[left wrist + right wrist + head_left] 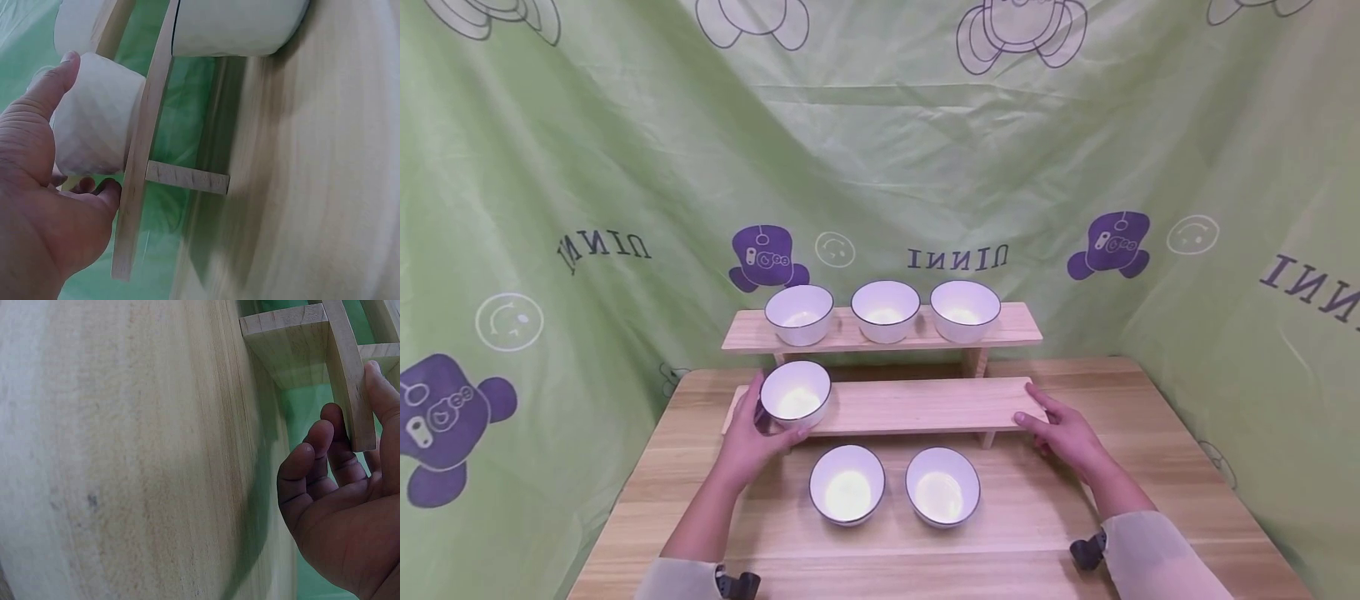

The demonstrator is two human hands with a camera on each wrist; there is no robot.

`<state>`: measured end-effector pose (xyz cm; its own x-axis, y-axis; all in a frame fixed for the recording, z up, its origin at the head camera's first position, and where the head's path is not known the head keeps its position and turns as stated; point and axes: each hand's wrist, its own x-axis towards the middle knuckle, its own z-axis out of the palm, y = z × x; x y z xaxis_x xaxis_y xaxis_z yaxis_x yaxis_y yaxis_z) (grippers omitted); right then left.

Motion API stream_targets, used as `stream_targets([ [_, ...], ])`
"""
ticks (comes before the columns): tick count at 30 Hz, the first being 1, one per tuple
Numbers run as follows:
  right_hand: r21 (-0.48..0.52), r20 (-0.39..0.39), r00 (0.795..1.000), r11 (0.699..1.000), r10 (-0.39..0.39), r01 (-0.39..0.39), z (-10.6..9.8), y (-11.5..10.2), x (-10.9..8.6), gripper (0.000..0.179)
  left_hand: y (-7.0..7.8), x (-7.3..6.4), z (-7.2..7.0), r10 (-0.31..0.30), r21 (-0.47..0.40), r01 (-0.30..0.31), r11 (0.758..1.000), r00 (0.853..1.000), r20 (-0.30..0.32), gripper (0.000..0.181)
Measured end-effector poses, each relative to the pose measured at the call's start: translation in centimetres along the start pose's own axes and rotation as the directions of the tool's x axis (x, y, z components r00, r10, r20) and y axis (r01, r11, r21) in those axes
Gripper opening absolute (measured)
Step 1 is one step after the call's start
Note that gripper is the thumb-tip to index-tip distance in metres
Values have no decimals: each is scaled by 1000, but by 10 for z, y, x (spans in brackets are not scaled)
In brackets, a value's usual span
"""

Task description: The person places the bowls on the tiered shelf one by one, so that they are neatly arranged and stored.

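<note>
My left hand (751,446) holds a white bowl (796,393) with a dark rim at the left end of the lower wooden shelf (925,406). In the left wrist view the thumb lies along the bowl's side (100,119), and the other fingers curl close to the shelf board (136,169). At the board's right end, my right hand (1070,439) grips it by the edge. The right wrist view shows the thumb on one face of the board (350,381) and curled fingers on the other side.
Behind, a higher wooden shelf (917,342) carries three similar bowls (886,312) in a row. Two more bowls, a left one (847,485) and a right one (942,487), stand on the wooden table (1030,533) in front. A green printed cloth (880,167) hangs around.
</note>
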<state>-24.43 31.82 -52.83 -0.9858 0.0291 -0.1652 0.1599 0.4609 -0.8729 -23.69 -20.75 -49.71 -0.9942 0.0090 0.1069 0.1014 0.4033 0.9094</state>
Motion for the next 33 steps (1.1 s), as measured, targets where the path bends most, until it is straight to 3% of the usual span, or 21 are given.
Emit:
stream_targets([
  [4,6,-2,1000,1000,0,0,0,-1,-1,91,-4,-8,0,42,-62,-42,997,999,10,128],
  [9,13,-2,1000,1000,6,-6,0,-1,-2,91,-11,-20,-1,66,-46,-65,997,998,4,125],
  [17,-6,-6,1000,1000,10,-10,0,-2,-3,92,-14,-40,-4,10,-53,-11,999,1000,-3,122],
  [23,-4,-8,1000,1000,-1,1,-2,-1,-2,91,-13,-47,-5,-23,-32,22,999,999,-23,109],
  [33,21,-2,1000,1000,-12,12,0,1,-1,90,-22,-55,1,-14,-22,15,1000,1000,14,97],
])
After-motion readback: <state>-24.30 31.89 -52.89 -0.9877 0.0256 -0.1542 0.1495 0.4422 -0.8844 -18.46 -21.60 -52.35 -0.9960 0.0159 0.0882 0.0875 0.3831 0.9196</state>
